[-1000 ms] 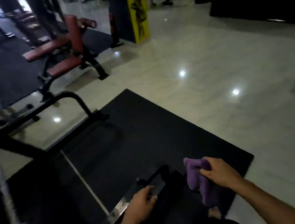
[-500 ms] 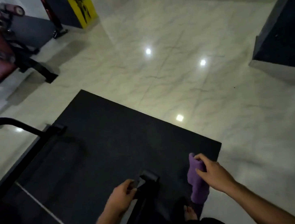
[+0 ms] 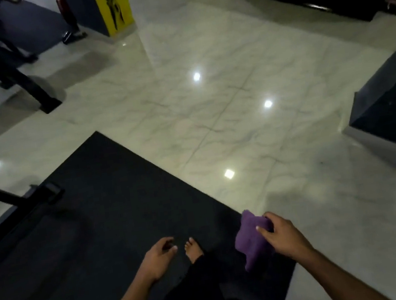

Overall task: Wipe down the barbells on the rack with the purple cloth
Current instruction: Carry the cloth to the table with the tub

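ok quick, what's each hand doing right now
Left hand: open, fingers loosely curled, holding nothing.
Right hand: gripping the purple cloth.

So the right hand (image 3: 284, 238) is gripping the purple cloth (image 3: 251, 240), bunched up over the black mat (image 3: 94, 215). Left hand (image 3: 159, 255) hangs loose holding nothing, 1 bare foot (image 3: 193, 248) just beside it, shiny marble floor (image 3: 212, 112) ahead.

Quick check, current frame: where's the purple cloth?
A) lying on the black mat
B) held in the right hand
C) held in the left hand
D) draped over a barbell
B: the right hand grips the bunched purple cloth above the edge of the black mat, while the left hand hangs with loosely curled fingers and holds nothing; no barbell is in view.
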